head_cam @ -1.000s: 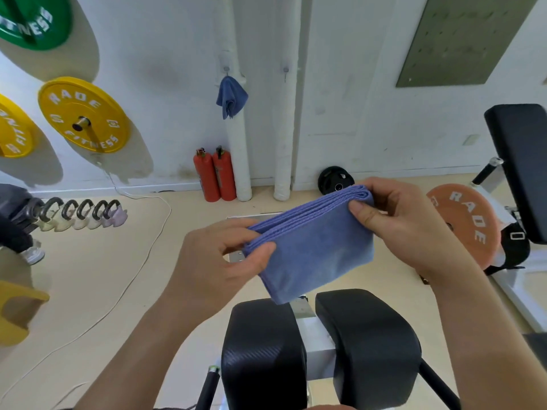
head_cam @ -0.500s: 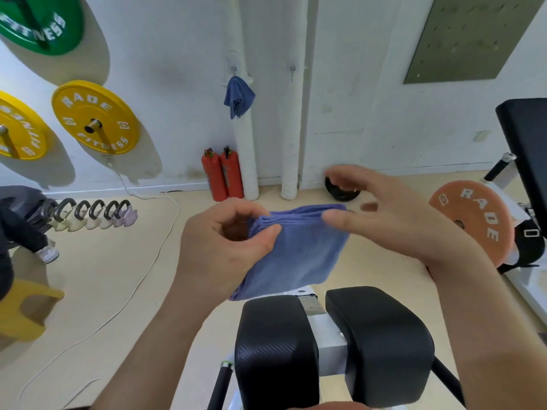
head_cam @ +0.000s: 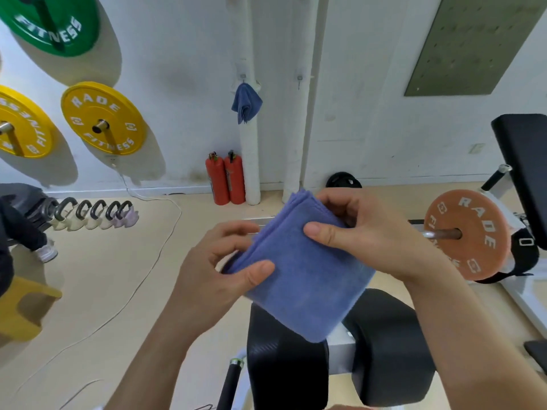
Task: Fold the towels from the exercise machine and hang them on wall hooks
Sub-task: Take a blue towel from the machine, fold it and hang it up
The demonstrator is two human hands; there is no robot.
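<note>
Blue folded towel held in the air at mid-frame, above the black pads of the exercise machine at 6 o'clock and not touching them. It is a thick square with several layers showing along the far edge. Left hand at 9 o'clock of the towel: grip pinching the near-left edge, thumb on top and fingers beneath. Right hand at 2 o'clock: grip pinching the far-right corner, thumb flat on the top face and fingers curled behind. Step in hand, as I judge it: folding looks done or very nearly so, with both hands squaring the layers before the carry. The next move calls for holding the stack together in one hand, crossing to the wall at 12 o'clock and catching a fold or corner over a hook without the layers sliding apart. No bin or basket in view; the hooks are the only holders. The occupied hook at 11 o'clock carries a hung towel, dark blue and bunched. The bare hook just at its 3 o'clock carries nothing and is the likely target.
</note>
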